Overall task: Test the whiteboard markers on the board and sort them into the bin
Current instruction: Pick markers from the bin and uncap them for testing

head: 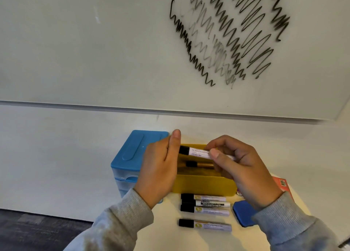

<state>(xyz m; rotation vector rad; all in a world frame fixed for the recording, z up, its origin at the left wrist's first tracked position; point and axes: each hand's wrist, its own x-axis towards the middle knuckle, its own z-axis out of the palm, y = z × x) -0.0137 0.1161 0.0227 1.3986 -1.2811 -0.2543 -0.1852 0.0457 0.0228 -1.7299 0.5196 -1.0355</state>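
Head view: capped marker [197,152] held level over yellow bin [203,184]. Right hand [244,167] pinching barrel between thumb and fingers. Left hand [161,167] at cap end [183,149], fingers fairly straight alongside it; actual grip on cap not clear. One marker [200,164] already in bin; four more [205,203] in a row on table just in front of it. Board [113,42] covered in dark and faint scribbles [223,36].

Risks, judged:
- Cap possibly not fully seated; dries out if dropped in loose.
- Faint lines up there mean some duds; easy to mix with good ones in same bin.
- Untested row close to bin; sleeve could nudge or roll them.
- Eraser [244,213] under right wrist, could get knocked.
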